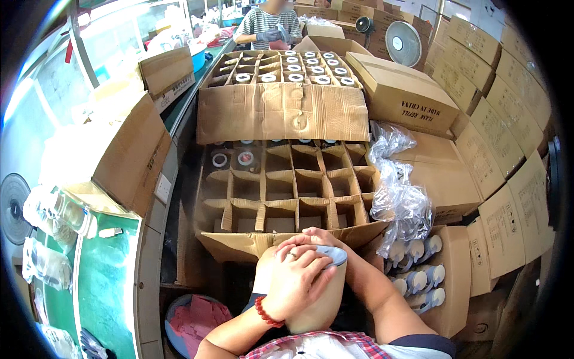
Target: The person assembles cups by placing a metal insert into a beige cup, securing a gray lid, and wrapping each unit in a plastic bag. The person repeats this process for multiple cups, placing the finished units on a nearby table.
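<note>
A cream jug-like body (317, 308) with a light blue rim (336, 255) stands upright against my lap. My left hand (299, 278), wearing a red bead bracelet and a ring, lies across its upper part with fingers stretched out. Partly beneath it, my right hand (320, 235) reaches over the far side of the rim, fingers outstretched, some hidden. Just beyond my hands is a divided carton (239, 244) with cardboard compartments. Two white-ringed round tops (245, 158) show in its left compartments; several more sit at its far edge, partly covered.
Another divided carton (281, 112) holds several white-ringed tops; a gloved person (269, 27) stands behind it. Clear plastic bags (403, 203) hang at right above an open box (457, 281) of cream-and-blue parts. Stacked cartons (496, 140) line the right; a green table (107, 269) and basin (174, 311) lie left.
</note>
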{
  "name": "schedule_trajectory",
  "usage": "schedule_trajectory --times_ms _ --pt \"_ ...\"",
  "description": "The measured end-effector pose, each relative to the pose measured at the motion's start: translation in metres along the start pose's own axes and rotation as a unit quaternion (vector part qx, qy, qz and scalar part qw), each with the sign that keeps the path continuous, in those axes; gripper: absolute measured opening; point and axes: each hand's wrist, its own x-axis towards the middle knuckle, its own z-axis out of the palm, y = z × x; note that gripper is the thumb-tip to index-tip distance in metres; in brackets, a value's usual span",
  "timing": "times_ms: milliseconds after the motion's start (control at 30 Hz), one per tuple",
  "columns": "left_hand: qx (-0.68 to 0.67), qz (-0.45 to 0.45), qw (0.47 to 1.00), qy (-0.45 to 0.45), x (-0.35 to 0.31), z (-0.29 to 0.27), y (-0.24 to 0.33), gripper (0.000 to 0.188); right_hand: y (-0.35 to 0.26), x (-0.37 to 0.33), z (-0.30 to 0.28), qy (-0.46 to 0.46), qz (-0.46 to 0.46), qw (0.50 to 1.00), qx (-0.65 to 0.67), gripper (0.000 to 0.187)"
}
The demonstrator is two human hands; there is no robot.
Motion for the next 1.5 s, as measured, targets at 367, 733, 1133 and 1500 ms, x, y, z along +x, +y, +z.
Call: schedule_trajectory --times_ms 367,733,1133,1500 --pt "-0.649 -0.113 0.752 0.016 -0.063 0.024 -0.117 0.026 -0.042 -0.101 0.12 0.195 -0.118 0.814 -0.535 0.067" --pt "-0.271 0.007 0.96 -0.066 -0.021 -0.001 -0.068 0.019 -0.012 -0.051 0.052 0.034 -0.1 0.985 -0.134 0.074" --pt "-0.08 -0.03 0.996 -0.029 -0.01 -0.01 -0.022 0.025 -0.018 -0.027 0.041 0.012 -0.004 0.998 0.063 0.065" --pt "-0.639 -0.073 0.765 -0.03 -0.067 0.025 -0.138 0.028 -0.036 -0.093 0.117 0.175 -0.127 0.813 -0.54 0.064"
